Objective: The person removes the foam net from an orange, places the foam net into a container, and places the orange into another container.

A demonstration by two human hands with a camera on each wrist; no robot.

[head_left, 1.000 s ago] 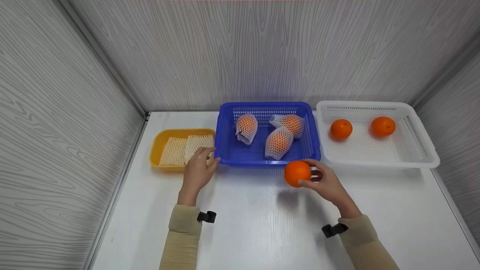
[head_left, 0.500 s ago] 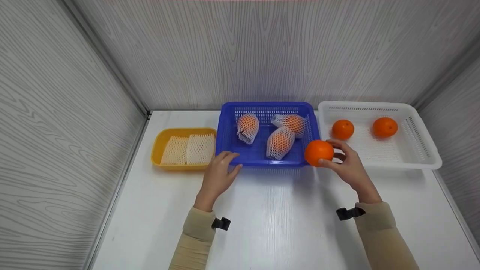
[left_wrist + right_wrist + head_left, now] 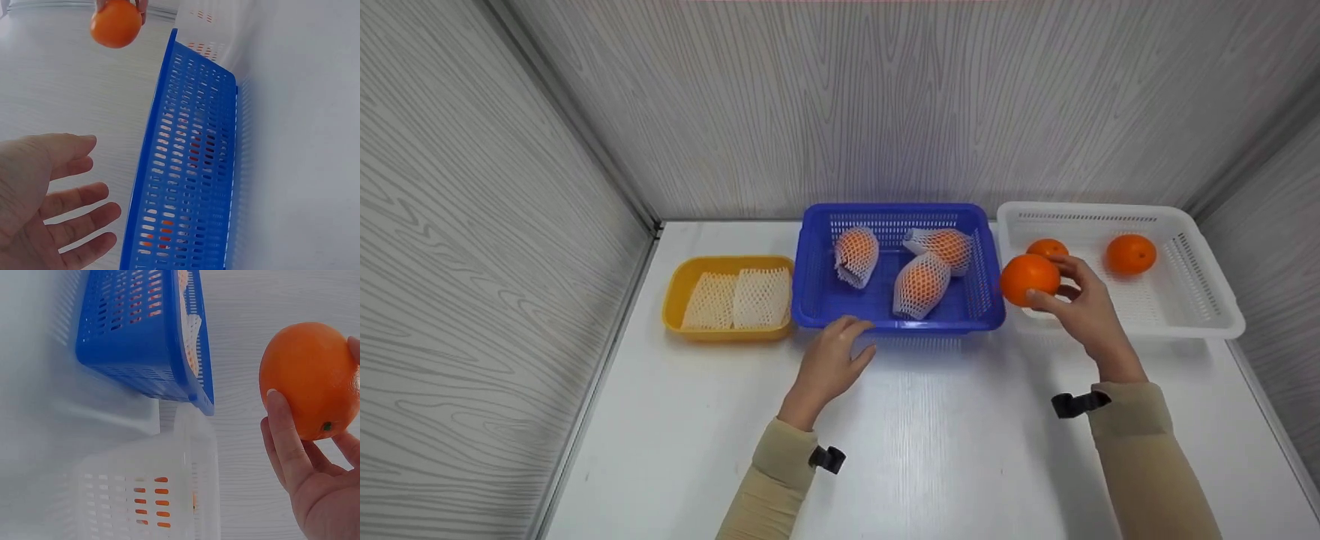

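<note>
My right hand (image 3: 1084, 307) grips a bare orange (image 3: 1030, 280) between thumb and fingers, above the left end of the white basket (image 3: 1117, 330). The right wrist view shows the orange (image 3: 309, 379) with a small green stem spot. Behind the held orange, another orange (image 3: 1048, 247) lies partly hidden in the white basket, and a further orange (image 3: 1131, 254) sits to its right. Near the front rim of the blue basket (image 3: 900, 325) my left hand (image 3: 829, 367) holds nothing. Its fingers (image 3: 84, 222) are relaxed and spread apart in the left wrist view.
Inside the blue basket lie three oranges in white foam nets, one net-wrapped orange (image 3: 921, 285) nearest the front. At left stands a yellow tray (image 3: 679, 300) with foam net sleeves (image 3: 761, 298). Grey wood-grain walls (image 3: 840, 112) enclose the white table (image 3: 915, 465) at the back and sides.
My right hand has carried the orange right and farther back, from the blue basket's front to over the white basket. My left hand has moved right, away from the yellow tray.
</note>
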